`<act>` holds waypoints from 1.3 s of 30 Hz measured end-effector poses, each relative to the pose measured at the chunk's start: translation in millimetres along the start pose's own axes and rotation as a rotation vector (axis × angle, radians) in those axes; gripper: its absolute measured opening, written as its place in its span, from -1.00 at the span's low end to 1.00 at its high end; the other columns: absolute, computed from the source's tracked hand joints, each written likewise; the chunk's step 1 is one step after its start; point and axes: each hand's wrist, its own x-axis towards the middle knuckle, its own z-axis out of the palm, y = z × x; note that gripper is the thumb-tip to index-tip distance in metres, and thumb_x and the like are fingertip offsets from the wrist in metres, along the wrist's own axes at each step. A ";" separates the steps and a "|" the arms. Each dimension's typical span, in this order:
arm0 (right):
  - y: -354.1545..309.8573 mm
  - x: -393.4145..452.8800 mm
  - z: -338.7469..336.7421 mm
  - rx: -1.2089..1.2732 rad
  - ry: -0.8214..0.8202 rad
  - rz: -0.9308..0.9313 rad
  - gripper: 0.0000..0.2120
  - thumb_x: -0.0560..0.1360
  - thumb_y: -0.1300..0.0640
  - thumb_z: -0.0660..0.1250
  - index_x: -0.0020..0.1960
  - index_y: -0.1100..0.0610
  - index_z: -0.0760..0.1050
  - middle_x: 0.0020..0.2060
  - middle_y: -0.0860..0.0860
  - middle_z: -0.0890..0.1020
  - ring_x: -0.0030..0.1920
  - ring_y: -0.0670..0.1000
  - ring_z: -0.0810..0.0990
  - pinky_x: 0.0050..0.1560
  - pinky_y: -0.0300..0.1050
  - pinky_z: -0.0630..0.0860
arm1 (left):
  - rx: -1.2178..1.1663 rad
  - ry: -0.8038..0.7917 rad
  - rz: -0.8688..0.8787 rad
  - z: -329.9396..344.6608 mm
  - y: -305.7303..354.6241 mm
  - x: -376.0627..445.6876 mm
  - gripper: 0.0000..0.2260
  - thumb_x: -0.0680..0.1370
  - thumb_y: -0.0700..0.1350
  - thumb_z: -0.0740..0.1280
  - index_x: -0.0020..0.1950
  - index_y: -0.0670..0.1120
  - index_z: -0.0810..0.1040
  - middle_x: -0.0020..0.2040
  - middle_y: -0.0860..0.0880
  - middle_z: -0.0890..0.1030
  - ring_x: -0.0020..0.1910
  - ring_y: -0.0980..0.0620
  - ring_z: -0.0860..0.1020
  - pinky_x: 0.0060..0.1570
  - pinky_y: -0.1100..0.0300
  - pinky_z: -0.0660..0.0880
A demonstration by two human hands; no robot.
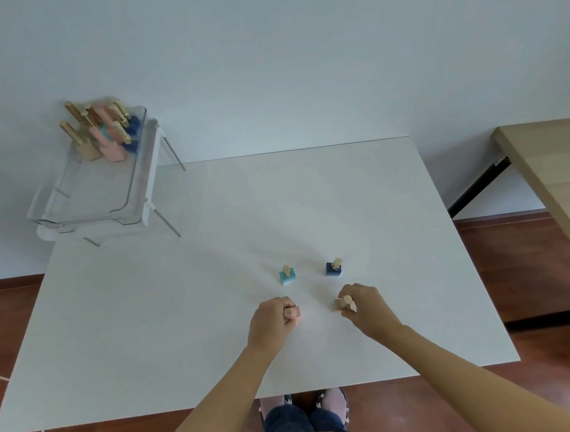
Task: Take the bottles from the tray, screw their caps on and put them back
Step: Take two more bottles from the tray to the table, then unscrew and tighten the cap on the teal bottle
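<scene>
The white worktop (183, 326) carries a clear tray (82, 211) on its stand at the far left corner and four small bottles near the front: teal (287, 276), navy (334, 268), pink (292, 313) and beige (340, 305).

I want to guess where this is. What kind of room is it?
Probably a plain workroom or office: a bare white table against an empty wall, a wooden desk beside it, and a wood floor.
</scene>
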 end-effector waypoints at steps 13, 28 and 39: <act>-82.4 20.7 -35.3 -0.020 0.156 -0.261 -0.71 0.52 0.33 0.25 0.19 0.11 0.53 0.07 0.07 0.61 0.03 0.09 0.58 0.09 -0.06 0.53 | -0.086 0.127 -0.052 -28.6 -18.8 52.5 -0.62 0.46 -0.23 0.46 0.26 -0.14 0.53 0.13 -0.07 0.62 0.09 -0.02 0.58 0.13 0.21 0.52; -94.4 46.8 -28.5 0.202 0.154 -0.169 -0.85 0.46 0.31 0.38 -0.02 0.14 0.63 -0.22 0.00 0.66 -0.22 -0.07 0.56 -0.18 -0.42 0.44 | -0.321 0.115 0.087 -46.5 -8.0 53.9 -0.80 0.47 -0.12 0.48 0.07 -0.07 0.62 -0.05 0.08 0.66 -0.01 0.09 0.60 0.05 0.33 0.52; -115.5 0.1 -79.7 0.341 0.235 -0.166 -0.75 0.54 0.03 0.30 -0.23 0.16 0.55 -0.43 -0.01 0.60 -0.38 0.06 0.58 -0.30 -0.12 0.57 | -0.396 0.205 0.299 -107.3 40.6 12.0 -0.81 0.48 -0.08 0.47 0.07 -0.02 0.64 -0.05 0.13 0.68 -0.02 0.10 0.60 -0.05 0.42 0.50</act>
